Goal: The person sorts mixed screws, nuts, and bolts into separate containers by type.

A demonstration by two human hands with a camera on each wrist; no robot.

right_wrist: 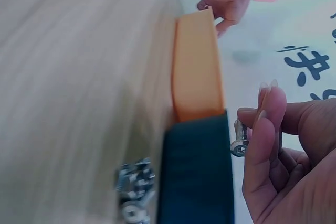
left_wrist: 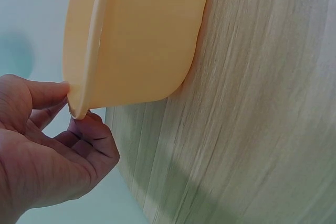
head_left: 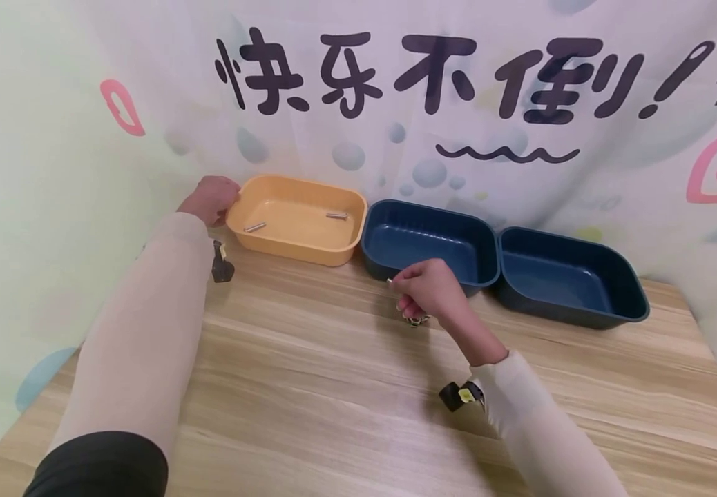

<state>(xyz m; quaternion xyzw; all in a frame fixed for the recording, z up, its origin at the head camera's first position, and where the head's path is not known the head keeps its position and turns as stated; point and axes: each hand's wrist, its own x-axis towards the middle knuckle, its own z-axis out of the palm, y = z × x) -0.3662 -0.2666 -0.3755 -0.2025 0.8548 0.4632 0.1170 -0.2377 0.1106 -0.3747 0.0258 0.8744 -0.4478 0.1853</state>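
My left hand [head_left: 211, 199] pinches the left end rim of a pale orange bin [head_left: 296, 251], thumb and fingers on either side of the lip in the left wrist view. Inside that bin lie two bolts, one at the left [head_left: 255, 227] and one at the right [head_left: 336, 216]. My right hand [head_left: 429, 288] is raised in front of the middle, dark blue bin [head_left: 429, 238]. Between its fingertips it pinches a metal bolt [right_wrist: 240, 142] with a round socket head and threaded shank. Below that hand, a small pile of metal hardware [right_wrist: 135, 187] sits on the table, partly hidden in the head view.
A second dark blue bin [head_left: 572, 276] stands at the right end of the row. All three bins sit side by side along the back of the wood-grain table [head_left: 309, 386], against a printed cloth [head_left: 346, 131]. Small black devices are on both wrists.
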